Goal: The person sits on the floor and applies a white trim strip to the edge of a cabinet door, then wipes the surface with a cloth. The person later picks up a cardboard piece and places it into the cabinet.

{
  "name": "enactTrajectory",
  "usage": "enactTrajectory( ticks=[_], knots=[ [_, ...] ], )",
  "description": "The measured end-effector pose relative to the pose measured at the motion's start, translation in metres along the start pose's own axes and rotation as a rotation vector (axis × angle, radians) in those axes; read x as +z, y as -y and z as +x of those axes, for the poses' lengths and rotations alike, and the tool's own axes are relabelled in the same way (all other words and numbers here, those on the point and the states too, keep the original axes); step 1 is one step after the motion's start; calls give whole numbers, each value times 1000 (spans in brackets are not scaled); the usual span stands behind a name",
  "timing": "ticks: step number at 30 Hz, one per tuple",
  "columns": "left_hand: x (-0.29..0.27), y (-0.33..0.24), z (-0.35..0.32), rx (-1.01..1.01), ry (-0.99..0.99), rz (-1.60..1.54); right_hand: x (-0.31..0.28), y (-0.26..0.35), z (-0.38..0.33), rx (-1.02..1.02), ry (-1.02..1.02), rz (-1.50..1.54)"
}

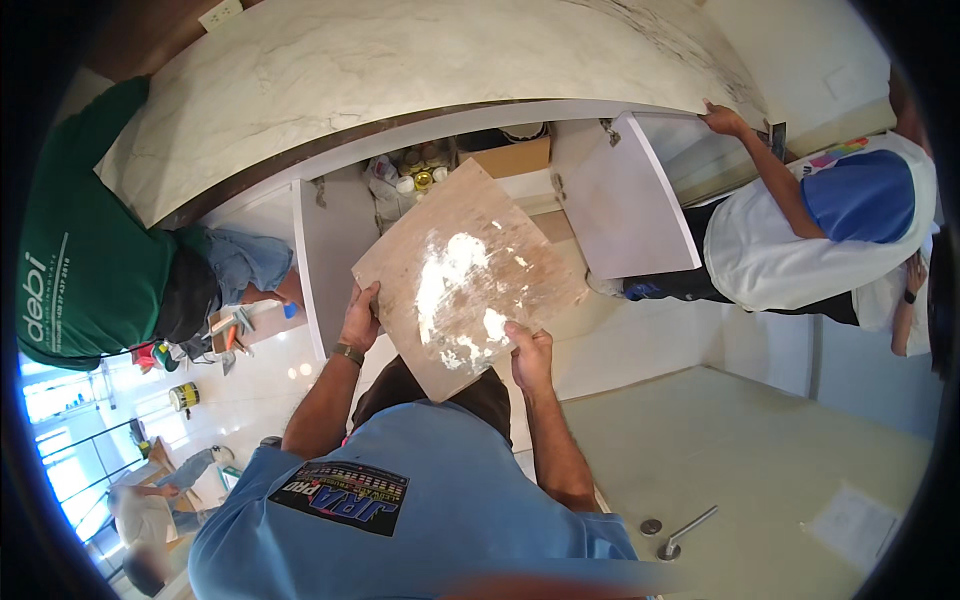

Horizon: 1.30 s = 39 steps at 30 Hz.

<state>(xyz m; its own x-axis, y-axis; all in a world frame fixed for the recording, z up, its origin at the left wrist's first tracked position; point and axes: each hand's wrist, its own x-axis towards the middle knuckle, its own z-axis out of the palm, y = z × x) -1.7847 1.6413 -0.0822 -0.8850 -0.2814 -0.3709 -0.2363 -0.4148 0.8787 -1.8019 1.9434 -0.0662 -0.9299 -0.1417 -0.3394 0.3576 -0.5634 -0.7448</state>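
Note:
I hold a square, thin wooden board [405, 275] in front of my body, turned so that one corner points toward me. White powder or paste [455, 275] is smeared over its middle and lower right. My left hand [361, 318] is closed on the board's left edge, with the thumb on top. On the lower right edge my right hand [530, 355] is closed, its thumb lying by a white patch. The fingers under the board are hidden.
Beyond the board, an open cabinet [555, 150] holds jars [424, 180] and a cardboard box [512, 158]. Its doors [635, 205] swing outward beneath a marble-look counter [400, 60]. One person [100, 230] is at left; another [800, 225] at right touches the counter.

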Motion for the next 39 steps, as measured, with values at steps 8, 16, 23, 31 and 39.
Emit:
enactTrajectory(
  ticks=[8, 16, 23, 31, 39],
  knots=[
    [-43, -9, 23, 69, -81, -231, -5, -14, 4, -4, 50, 142],
    [-53, -38, 79, 45, 28, 1, -6, -10, 11, 4, 57, 95],
    [-70, -52, 46, -148, 182, 279, -15, 13, 29, 67, 142, -115],
    [-81, -20, 29, -283, 74, 237, 13, 43, 55, 195, 396, -502],
    [-81, -8, 3, -195, -11, 154, 27, 52, 63, 243, 433, -537]
  ],
)
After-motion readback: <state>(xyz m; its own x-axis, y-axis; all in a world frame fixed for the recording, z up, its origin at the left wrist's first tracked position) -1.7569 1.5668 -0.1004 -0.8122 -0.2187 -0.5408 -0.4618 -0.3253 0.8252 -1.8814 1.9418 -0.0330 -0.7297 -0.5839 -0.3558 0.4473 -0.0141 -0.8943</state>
